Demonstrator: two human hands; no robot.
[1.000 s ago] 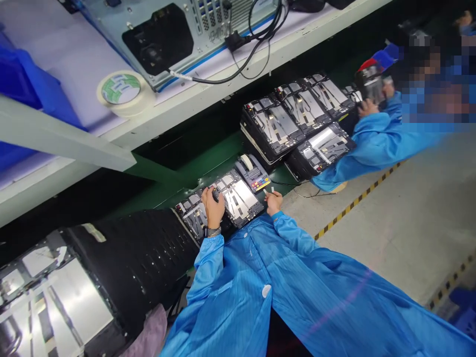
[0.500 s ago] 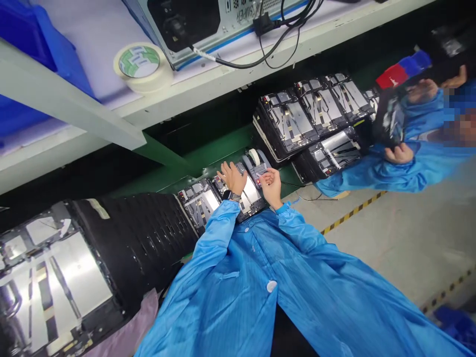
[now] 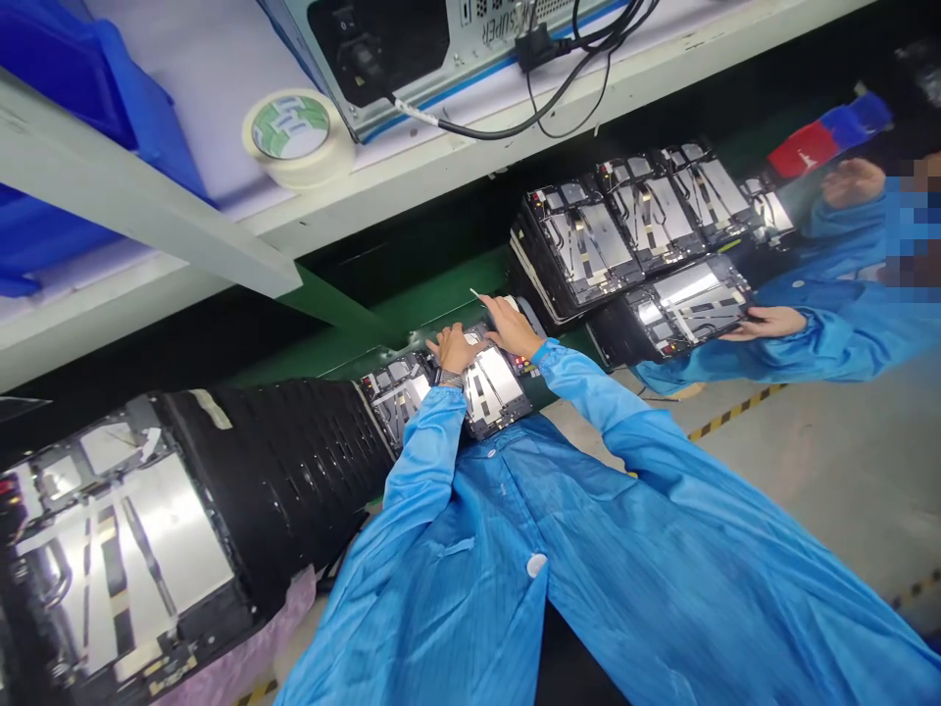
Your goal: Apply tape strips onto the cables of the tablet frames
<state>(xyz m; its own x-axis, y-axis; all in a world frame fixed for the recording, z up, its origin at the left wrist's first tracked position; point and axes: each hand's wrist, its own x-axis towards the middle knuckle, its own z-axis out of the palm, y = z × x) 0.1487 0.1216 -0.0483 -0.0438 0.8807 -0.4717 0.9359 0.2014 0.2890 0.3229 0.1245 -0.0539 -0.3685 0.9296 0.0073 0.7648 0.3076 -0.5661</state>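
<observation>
An opened tablet-like device [image 3: 494,394], with a silver plate and dark ribbon cables, lies in front of my body. My left hand [image 3: 454,351] rests at its upper left corner, fingers spread, a dark watch at the wrist. Over the device's upper right edge is my right hand [image 3: 515,328], with a small white strip [image 3: 476,292] poking out at its fingertips. Behind this hand sits a tape dispenser [image 3: 530,312], mostly hidden. To the left lies another opened device [image 3: 397,394].
A long row of black devices [image 3: 286,471] leans at the left. Stacked opened devices [image 3: 580,240] stand at the right, where a co-worker's hand [image 3: 771,322] holds one. A white shelf [image 3: 412,181] overhead carries a masking tape roll [image 3: 301,137] and a computer case [image 3: 470,44].
My right hand has moved from the dispenser up and left to the device, with the white strip. My left hand has shifted slightly left. The co-worker's device has been lowered onto the stack.
</observation>
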